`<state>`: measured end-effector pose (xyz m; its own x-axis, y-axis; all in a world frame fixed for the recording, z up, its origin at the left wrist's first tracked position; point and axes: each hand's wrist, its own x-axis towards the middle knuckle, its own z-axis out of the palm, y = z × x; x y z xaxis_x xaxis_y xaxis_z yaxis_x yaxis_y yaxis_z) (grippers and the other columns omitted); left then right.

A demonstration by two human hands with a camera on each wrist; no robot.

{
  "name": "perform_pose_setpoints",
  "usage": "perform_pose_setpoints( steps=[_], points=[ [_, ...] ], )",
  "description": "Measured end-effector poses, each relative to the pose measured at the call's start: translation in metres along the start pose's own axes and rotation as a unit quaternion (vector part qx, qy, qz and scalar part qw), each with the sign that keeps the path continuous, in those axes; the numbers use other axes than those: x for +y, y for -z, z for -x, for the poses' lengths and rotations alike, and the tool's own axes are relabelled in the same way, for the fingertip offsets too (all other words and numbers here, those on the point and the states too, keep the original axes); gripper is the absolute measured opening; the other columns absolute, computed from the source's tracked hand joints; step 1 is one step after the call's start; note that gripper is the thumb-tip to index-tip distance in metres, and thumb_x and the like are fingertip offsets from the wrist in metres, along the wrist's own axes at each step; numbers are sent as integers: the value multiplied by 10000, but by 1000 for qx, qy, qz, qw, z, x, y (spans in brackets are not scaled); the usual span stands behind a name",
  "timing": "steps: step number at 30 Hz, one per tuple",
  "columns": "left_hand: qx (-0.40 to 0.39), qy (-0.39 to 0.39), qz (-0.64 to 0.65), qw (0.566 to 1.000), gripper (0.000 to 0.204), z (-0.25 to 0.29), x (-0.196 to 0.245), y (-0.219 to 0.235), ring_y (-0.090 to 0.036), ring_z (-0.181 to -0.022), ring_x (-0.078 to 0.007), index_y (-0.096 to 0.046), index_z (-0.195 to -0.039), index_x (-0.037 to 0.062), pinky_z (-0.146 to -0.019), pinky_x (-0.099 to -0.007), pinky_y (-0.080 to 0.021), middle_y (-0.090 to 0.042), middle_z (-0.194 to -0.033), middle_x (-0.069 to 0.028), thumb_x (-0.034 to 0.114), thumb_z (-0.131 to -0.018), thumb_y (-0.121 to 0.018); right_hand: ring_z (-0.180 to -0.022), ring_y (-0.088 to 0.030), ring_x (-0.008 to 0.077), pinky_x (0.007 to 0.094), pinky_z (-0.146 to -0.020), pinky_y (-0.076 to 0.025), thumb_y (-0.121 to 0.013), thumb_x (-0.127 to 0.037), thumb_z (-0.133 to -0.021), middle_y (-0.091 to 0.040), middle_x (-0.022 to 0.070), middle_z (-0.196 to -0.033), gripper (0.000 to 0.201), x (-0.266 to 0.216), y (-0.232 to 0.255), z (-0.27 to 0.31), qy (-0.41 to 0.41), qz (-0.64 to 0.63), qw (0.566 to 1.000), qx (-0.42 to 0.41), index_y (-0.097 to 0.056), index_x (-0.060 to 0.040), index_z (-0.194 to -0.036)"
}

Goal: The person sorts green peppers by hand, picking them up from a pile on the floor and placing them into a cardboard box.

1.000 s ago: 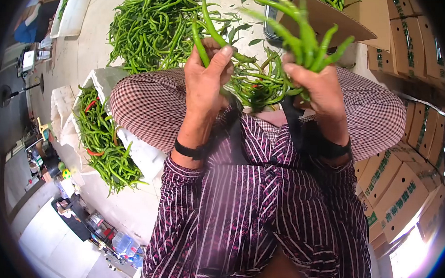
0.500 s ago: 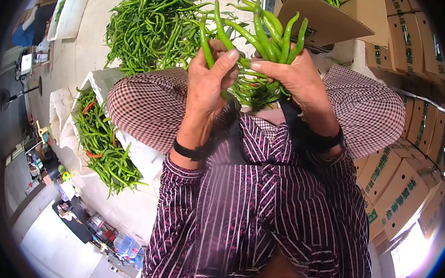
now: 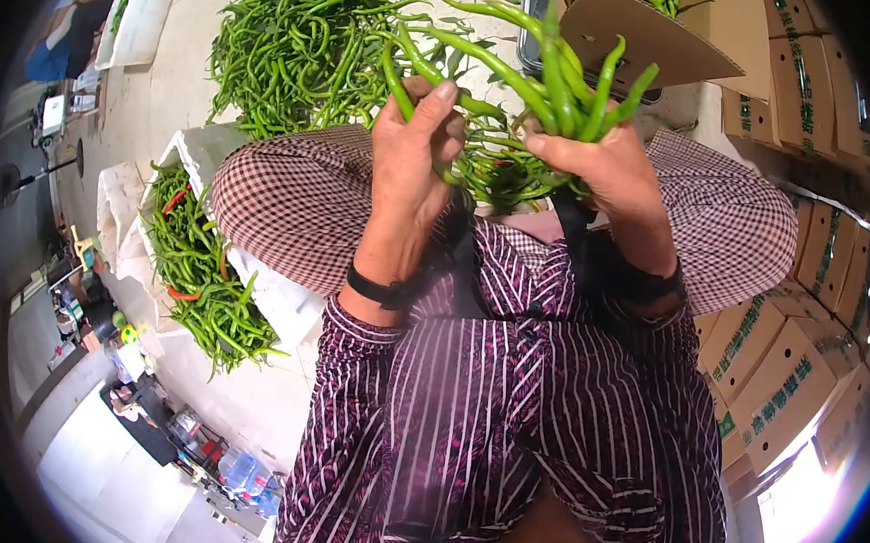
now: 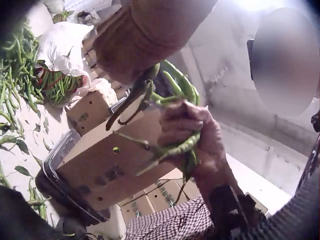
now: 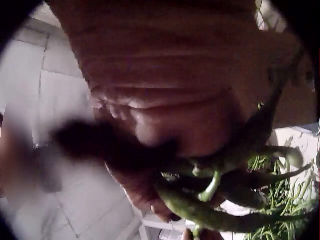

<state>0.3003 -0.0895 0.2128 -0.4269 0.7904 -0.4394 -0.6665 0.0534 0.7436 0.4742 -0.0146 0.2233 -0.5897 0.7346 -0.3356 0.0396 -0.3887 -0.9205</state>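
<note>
In the head view my left hand (image 3: 411, 154) pinches a couple of long green chili peppers (image 3: 395, 83) between thumb and fingers, their tips pointing up. To its right, a small distance apart, my right hand (image 3: 609, 172) grips a fanned bunch of green chili peppers (image 3: 564, 93). The left wrist view shows the right hand's fingers curled round that bunch, with pepper ends sticking out on both sides. Below and between the hands, a small heap of chili peppers (image 3: 502, 177) lies in front of the lap, partly hidden by the hands.
A large heap of green peppers (image 3: 284, 71) spreads over the floor ahead. At the left stands a white-lined container (image 3: 283, 299) of peppers, a few of them red. An open cardboard box (image 3: 649, 38) is at the upper right; stacked cartons (image 3: 790, 374) line the right side.
The right hand came left with its bunch until it met the left hand, then moved back right, leaving a gap. The left hand stayed nearly still, holding its peppers.
</note>
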Motion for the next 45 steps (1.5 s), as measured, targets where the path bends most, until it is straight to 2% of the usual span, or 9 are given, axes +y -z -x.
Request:
perform_pose_setpoints(
  steps=[6, 9, 14, 18, 22, 25, 28, 36, 45],
  points=[
    [8, 15, 56, 998, 76, -8, 3, 10, -520, -695, -125, -523, -926, 76, -492, -200, -381, -522, -780, -18, 95, -901, -592, -753, -582, 90, 238, -661, -477, -699, -75, -795, -645, 43, -929, 312, 13, 24, -4, 1, 17, 998, 60, -616, 15, -1082],
    [0, 9, 62, 998, 94, -6, 2, 12, -532, -737, -144, -536, -941, 56, -528, -224, -407, -543, -789, -28, 134, -907, -577, -761, -548, 86, 222, -665, -453, -653, -58, -841, -619, 52, -942, 328, 5, 16, -1, 2, -186, 982, 32, -561, 40, -1140],
    [-30, 49, 65, 996, 164, -2, 2, -1, -463, -680, -108, -544, -964, 41, -525, -224, -397, -466, -735, 7, 202, -934, -561, -846, -582, 101, 246, -767, -474, -667, -69, -842, -629, 41, -1003, 310, 10, 3, 0, 12, -199, 979, -32, -581, 12, -1129],
    [-8, 40, -116, 992, 256, 5, -1, -26, -474, -631, -36, -579, -1005, 33, -517, -183, -388, -531, -761, 21, 206, -855, -693, -927, -588, 120, 275, -815, -474, -661, -92, -852, -626, 21, -1025, 349, 18, -3, -7, 35, -26, 999, -6, -559, -9, -1175],
    [-56, 23, -275, 960, 370, 6, 5, -38, -612, -823, -142, -607, -1086, -23, -754, -281, -505, -654, -980, -80, 210, -823, -725, -926, -600, 138, 296, -827, -481, -680, -86, -837, -640, 35, -1045, 366, 23, -8, -10, 170, 201, 963, 55, -571, 12, -1171],
    [-97, 22, -77, 992, 319, -2, -8, -34, -597, -814, -125, -588, -1124, 5, -720, -273, -493, -644, -996, -69, 176, -867, -670, -909, -616, 141, 274, -834, -491, -660, -43, -853, -632, 64, -1031, 321, 26, -2, -10, 77, -163, 983, 44, -576, 19, -1157],
    [-130, 52, -32, 990, 309, -6, -10, -25, -601, -989, -189, -563, -1158, -5, -895, -351, -481, -630, -1100, -109, 156, -898, -610, -904, -617, 136, 268, -826, -503, -651, -28, -860, -629, 67, -1029, 292, 17, 3, -8, 63, -235, 964, 106, -583, 11, -1140],
    [-169, -1, -44, 985, 333, -12, -18, -20, -607, -968, -201, -546, -1157, -15, -893, -370, -478, -634, -1039, -117, 128, -869, -632, -892, -601, 129, 266, -802, -493, -671, -23, -845, -624, 47, -1025, 299, 16, 11, -5, 67, -81, 993, 62, -587, -7, -1131],
    [-179, -43, -126, 975, 455, -10, -13, -18, -577, -892, -177, -492, -1238, -29, -833, -338, -478, -597, -941, -72, 131, -847, -662, -913, -604, 140, 282, -783, -526, -632, 43, -846, -589, 77, -1106, 388, 12, 16, -3, 119, -246, 955, 116, -500, -12, -1206]
  ],
)
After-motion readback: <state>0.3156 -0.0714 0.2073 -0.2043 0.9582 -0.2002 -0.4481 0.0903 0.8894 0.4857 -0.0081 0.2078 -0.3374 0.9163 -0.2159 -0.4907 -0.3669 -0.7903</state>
